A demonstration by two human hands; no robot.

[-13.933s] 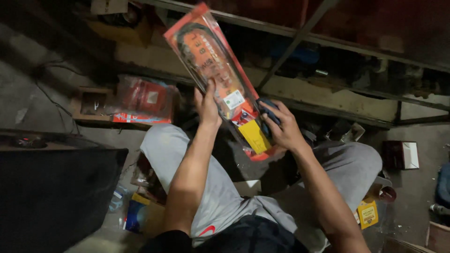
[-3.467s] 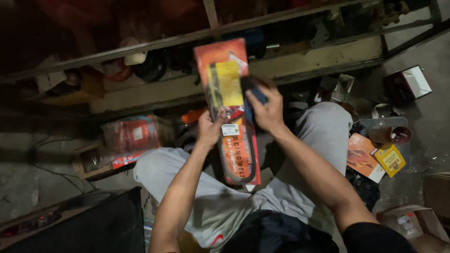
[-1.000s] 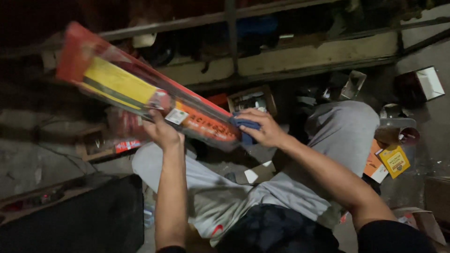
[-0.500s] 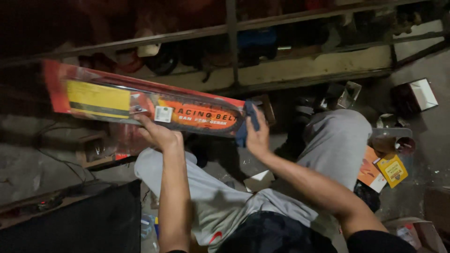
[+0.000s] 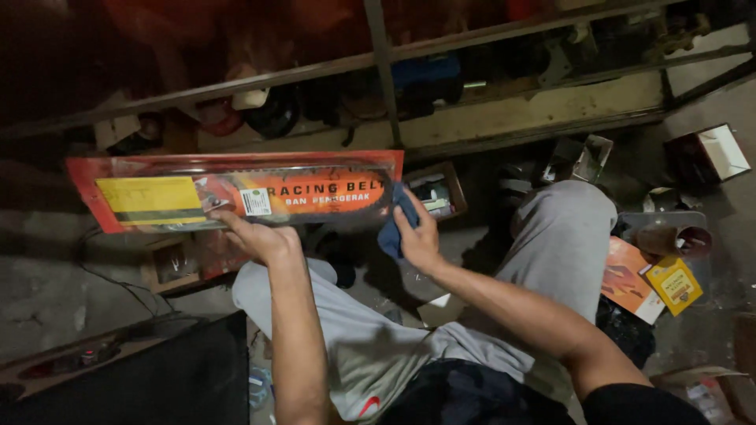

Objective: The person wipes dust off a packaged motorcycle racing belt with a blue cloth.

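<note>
Package: long flat red-orange blister pack [image 5: 236,191] with a yellow card panel at its left end, held level in front of the metal shelf rack [image 5: 378,55], above the person's knees.
Left hand: left hand [image 5: 256,234] under the pack around its middle, fingers curled up onto the lower edge, gripping it.
Right hand: right hand [image 5: 417,236] at the pack's right end, pressing a blue cloth [image 5: 396,224] against it; fingers wrapped on the cloth, looks like a hold, though the dim light makes it hard to be sure.
Legs: grey trousers [image 5: 551,244], person sitting on the floor.
Nearby stuff: small yellow box [image 5: 673,285] and an orange packet [image 5: 626,275] by the right knee, open cardboard box [image 5: 435,191] just behind the cloth.
</note>
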